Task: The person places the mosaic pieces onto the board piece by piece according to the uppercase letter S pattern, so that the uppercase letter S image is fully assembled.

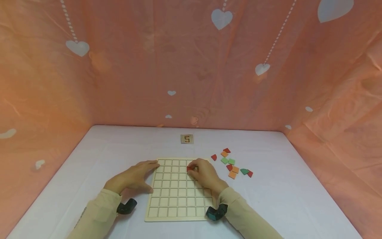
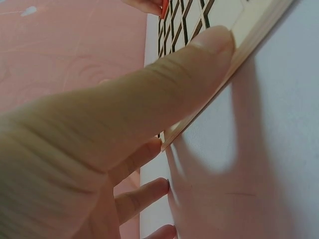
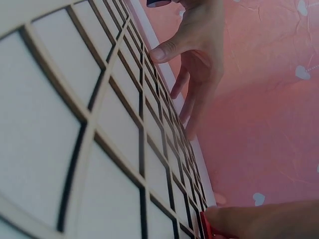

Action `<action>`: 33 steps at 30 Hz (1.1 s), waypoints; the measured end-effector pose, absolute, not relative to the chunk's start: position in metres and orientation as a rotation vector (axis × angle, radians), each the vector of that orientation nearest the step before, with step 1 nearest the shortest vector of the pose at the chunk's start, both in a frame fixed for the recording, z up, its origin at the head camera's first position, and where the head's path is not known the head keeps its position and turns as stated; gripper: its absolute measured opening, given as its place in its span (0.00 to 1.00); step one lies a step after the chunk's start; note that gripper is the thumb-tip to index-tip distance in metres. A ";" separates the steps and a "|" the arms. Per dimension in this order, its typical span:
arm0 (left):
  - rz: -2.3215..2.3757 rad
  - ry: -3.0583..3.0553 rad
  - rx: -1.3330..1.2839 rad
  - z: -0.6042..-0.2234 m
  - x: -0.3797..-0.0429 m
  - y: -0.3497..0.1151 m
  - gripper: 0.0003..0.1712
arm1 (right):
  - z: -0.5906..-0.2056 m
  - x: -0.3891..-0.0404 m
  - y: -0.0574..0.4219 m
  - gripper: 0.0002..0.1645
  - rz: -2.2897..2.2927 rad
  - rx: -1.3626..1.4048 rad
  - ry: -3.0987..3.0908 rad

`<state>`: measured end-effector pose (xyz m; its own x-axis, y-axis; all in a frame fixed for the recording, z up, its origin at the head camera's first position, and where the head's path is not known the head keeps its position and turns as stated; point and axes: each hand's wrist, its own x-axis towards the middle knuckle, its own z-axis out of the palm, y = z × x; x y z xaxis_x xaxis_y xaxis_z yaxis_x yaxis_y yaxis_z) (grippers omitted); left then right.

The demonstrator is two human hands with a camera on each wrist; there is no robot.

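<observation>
A pale wooden grid board [image 1: 178, 201] lies flat on the white table. At its left edge my left hand [image 1: 132, 177] rests with fingers spread, thumb and fingertips touching the rim. In the left wrist view, the thumb [image 2: 199, 62] lies straight along the board's border. My right hand [image 1: 206, 175] reaches over the upper right of the board and pinches a small red tile [image 1: 189, 169] between thumb and fingers. The right wrist view shows this red tile [image 3: 204, 224] standing on edge at the grid. Part of the tile is hidden behind the fingers.
Right of the board lie several loose tiles: red quarter-round [image 1: 214, 157], orange square [image 1: 232, 175], light green [image 1: 224, 160] and dark green [image 1: 244, 171]. A small card [image 1: 187, 139] with a brown figure lies behind the board. A pink curtain [image 1: 191, 73] surrounds the table.
</observation>
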<state>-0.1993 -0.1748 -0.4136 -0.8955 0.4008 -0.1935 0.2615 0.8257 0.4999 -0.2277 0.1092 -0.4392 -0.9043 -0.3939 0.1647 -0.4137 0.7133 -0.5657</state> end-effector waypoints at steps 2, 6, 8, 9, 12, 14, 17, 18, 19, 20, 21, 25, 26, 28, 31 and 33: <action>0.683 2.718 0.508 -0.414 -0.199 -0.175 0.55 | -0.440 -0.229 0.110 0.10 0.975 0.692 -2.881; 0.692 2.720 0.509 -0.415 -0.199 -0.176 0.55 | -0.440 -0.230 0.111 0.11 1.005 0.700 -2.895; 0.687 2.726 0.518 -0.416 -0.199 -0.176 0.55 | -0.440 -0.230 0.112 0.11 1.016 0.701 -2.907; 0.692 2.726 0.514 -0.416 -0.199 -0.176 0.55 | -0.440 -0.231 0.112 0.11 1.021 0.703 -2.911; 0.681 2.734 0.529 -0.417 -0.198 -0.177 0.55 | -0.438 -0.232 0.114 0.11 1.045 0.705 -2.921; 0.682 2.738 0.529 -0.417 -0.198 -0.177 0.55 | -0.436 -0.233 0.116 0.12 1.082 0.685 -2.928; 0.676 2.743 0.529 -0.416 -0.198 -0.176 0.55 | -0.431 -0.235 0.120 0.14 1.169 0.642 -2.926; 0.675 2.744 0.528 -0.416 -0.198 -0.176 0.55 | -0.430 -0.236 0.122 0.15 1.188 0.628 -2.922; 0.674 2.745 0.528 -0.416 -0.198 -0.176 0.55 | -0.428 -0.238 0.124 0.15 1.205 0.614 -2.920; 0.671 2.746 0.528 -0.416 -0.198 -0.176 0.55 | -0.427 -0.239 0.126 0.16 1.220 0.610 -2.911; 0.670 2.747 0.531 -0.415 -0.198 -0.176 0.55 | -0.425 -0.240 0.128 0.16 1.233 0.602 -2.904; 0.672 2.747 0.539 -0.415 -0.199 -0.177 0.55 | -0.419 -0.244 0.136 0.16 1.262 0.552 -2.883; 0.672 2.747 0.542 -0.415 -0.199 -0.177 0.55 | -0.417 -0.245 0.138 0.17 1.267 0.537 -2.876; 0.675 2.749 0.549 -0.416 -0.200 -0.177 0.54 | -0.414 -0.248 0.143 0.18 1.262 0.513 -2.862; 0.672 2.752 0.561 -0.417 -0.201 -0.178 0.54 | -0.411 -0.253 0.152 0.17 1.220 0.506 -2.821; 0.689 2.746 0.562 -0.417 -0.200 -0.178 0.54 | -0.410 -0.256 0.160 0.18 1.216 0.500 -2.793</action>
<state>-0.2005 -0.1779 -0.4173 -0.8931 0.4246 -0.1488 0.3039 0.8132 0.4963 -0.2557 0.1596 -0.4098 -0.9461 -0.2715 0.1767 -0.3143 0.6375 -0.7034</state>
